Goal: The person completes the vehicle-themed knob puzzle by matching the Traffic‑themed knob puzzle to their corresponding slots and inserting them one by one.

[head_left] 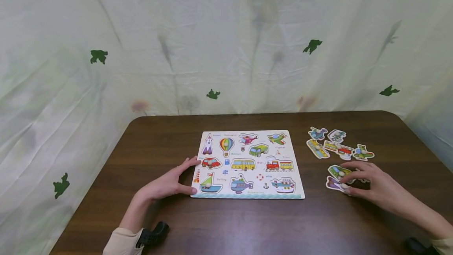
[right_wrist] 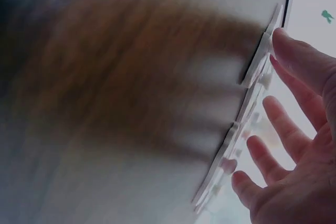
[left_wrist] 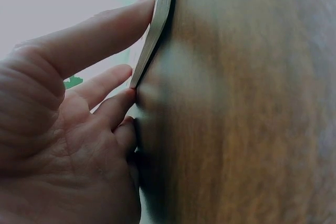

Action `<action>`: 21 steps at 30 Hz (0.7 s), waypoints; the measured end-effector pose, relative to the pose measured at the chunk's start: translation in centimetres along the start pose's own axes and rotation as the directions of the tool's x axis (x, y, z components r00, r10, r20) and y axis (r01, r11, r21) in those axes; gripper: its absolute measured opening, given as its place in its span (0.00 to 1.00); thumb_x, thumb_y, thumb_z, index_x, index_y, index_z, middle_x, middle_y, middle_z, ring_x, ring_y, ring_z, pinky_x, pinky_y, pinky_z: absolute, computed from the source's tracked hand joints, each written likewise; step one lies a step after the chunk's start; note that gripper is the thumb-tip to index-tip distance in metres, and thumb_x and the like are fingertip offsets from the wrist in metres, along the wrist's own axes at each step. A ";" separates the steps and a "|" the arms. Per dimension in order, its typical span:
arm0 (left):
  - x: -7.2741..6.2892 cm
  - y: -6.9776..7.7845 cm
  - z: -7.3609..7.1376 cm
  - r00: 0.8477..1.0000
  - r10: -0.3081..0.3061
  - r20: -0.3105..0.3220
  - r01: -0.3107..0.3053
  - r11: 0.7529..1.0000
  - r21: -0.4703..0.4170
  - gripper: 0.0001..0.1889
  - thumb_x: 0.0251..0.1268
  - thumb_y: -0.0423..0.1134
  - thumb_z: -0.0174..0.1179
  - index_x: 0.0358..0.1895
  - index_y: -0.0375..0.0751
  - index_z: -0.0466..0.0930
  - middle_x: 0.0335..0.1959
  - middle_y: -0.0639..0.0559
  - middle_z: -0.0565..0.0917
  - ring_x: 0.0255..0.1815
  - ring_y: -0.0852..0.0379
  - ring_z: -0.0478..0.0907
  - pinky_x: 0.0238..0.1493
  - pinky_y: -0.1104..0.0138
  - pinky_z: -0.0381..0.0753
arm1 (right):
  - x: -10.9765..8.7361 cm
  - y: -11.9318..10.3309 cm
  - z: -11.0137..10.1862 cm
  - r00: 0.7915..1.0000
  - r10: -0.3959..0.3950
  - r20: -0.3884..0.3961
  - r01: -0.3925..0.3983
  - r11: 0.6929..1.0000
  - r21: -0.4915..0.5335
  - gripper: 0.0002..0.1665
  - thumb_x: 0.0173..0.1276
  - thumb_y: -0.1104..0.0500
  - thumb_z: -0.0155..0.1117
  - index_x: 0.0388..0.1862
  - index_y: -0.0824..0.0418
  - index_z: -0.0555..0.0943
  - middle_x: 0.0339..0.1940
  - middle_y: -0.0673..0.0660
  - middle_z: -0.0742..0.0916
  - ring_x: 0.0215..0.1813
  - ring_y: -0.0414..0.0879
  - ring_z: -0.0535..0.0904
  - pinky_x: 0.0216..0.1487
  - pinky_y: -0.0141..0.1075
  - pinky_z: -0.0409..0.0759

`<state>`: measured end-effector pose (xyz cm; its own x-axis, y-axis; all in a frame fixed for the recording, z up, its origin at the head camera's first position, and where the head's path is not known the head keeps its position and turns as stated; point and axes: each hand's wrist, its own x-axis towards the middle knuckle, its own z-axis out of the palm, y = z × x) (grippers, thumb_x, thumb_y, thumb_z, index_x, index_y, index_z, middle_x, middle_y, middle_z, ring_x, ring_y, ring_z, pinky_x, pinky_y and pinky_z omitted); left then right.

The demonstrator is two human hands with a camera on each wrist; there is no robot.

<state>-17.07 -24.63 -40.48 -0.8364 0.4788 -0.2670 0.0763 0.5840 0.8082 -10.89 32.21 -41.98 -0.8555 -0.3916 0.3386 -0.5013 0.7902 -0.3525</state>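
Note:
A white puzzle board [head_left: 255, 204] printed with vehicles lies on the table; its pictures include a rocket, balloon, bus and train. My left hand [head_left: 173, 180] rests at the board's left edge, thumb [left_wrist: 131, 17] on the near corner and fingers [left_wrist: 118, 106] against the side. To the right, my right hand [head_left: 375, 182] pinches the knob of a purple-and-white puzzle piece [head_left: 334, 184] between thumb and fingertip. A green truck piece [head_left: 337, 171] lies beside it, partly under the fingers. Another piece shows only in part beneath the hand.
Beyond the right hand lie a submarine piece [head_left: 318, 133], a ship piece [head_left: 337, 136], a yellow bus piece [head_left: 317, 148], a train piece [head_left: 339, 149] and an airplane piece [head_left: 363, 153]. The brown table [head_left: 244, 227] ends at a pale curtain [head_left: 226, 50] behind.

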 end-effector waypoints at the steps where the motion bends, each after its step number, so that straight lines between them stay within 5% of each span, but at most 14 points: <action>1: 0.0 0.0 0.0 1.000 0.003 0.000 -0.003 1.000 0.003 0.45 0.54 0.41 0.73 0.75 0.46 0.59 0.80 0.39 0.43 0.79 0.40 0.35 0.70 0.42 0.45 | 0.0 0.0 0.0 1.000 0.004 0.003 -0.004 1.000 -0.002 0.22 0.45 0.57 0.83 0.37 0.35 0.86 0.53 0.50 0.82 0.56 0.42 0.69 0.51 0.23 0.60; 10: 0.1 0.0 0.1 1.000 0.021 0.002 -0.021 1.000 0.006 0.45 0.53 0.41 0.73 0.75 0.45 0.60 0.80 0.41 0.44 0.79 0.41 0.35 0.70 0.42 0.44 | 0.5 -0.4 0.5 0.994 -0.099 -0.042 0.100 0.995 0.008 0.26 0.41 0.65 0.83 0.33 0.38 0.84 0.48 0.49 0.82 0.53 0.38 0.70 0.54 0.18 0.56; 21: 0.1 0.0 0.1 1.000 0.007 0.002 -0.007 1.000 0.001 0.45 0.54 0.41 0.73 0.75 0.47 0.60 0.80 0.40 0.43 0.79 0.41 0.35 0.70 0.41 0.44 | 3.2 -2.2 0.5 0.990 -0.136 -0.040 0.138 0.987 0.079 0.27 0.48 0.71 0.78 0.37 0.41 0.83 0.50 0.52 0.82 0.55 0.46 0.71 0.55 0.28 0.59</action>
<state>-17.08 -24.56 -40.54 -0.8347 0.4841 -0.2627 0.0827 0.5816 0.8092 -12.59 28.98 -40.57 -0.7739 -0.4762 0.4175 -0.6234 0.6887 -0.3702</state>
